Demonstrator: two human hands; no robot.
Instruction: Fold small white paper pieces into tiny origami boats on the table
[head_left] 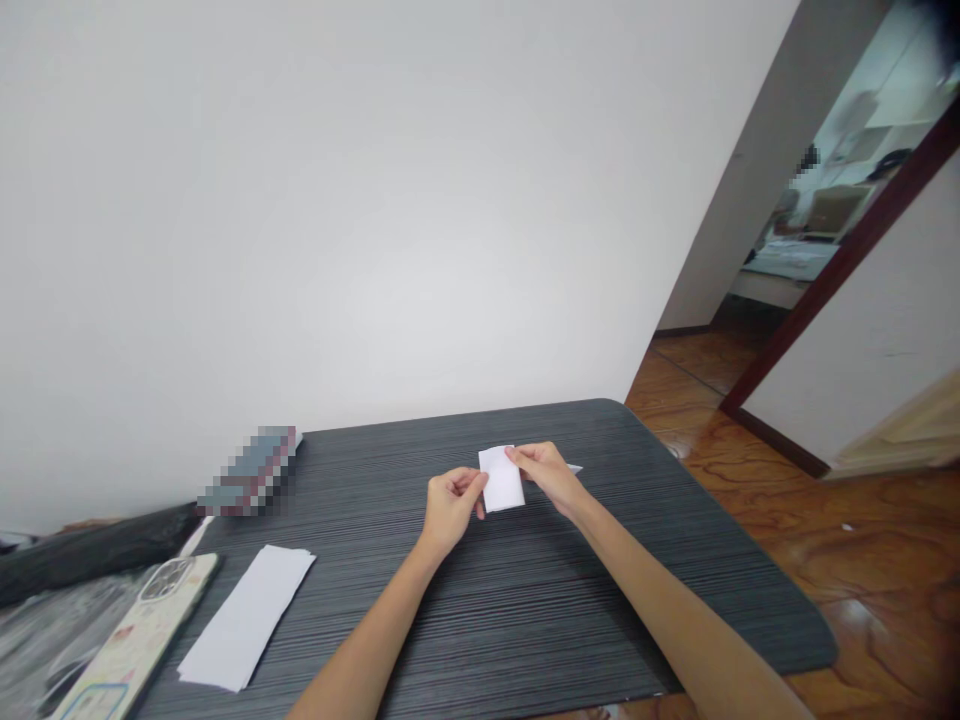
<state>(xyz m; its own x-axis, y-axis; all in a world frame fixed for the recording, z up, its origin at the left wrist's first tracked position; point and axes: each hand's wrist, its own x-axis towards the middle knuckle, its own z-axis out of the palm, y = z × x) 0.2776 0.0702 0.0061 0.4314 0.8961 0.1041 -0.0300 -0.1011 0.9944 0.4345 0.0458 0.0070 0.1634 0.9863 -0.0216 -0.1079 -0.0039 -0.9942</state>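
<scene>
A small folded piece of white paper (502,480) is held up above the dark table between my two hands. My left hand (451,505) pinches its left edge between thumb and fingers. At the paper's upper right, my right hand (547,472) grips it with the thumb on the front face; the other fingers are mostly hidden behind. A white pointed tip (575,469) shows just beyond my right hand, and I cannot tell what it belongs to. On the left of the table lies a stack of white paper sheets (247,618).
A phone in a patterned case (142,640) lies at the table's left edge, beside a black roll (105,550) and clear plastic. A blurred book-like block (251,472) rests at the back left. The dark table (675,570) meets a white wall; a doorway opens at right.
</scene>
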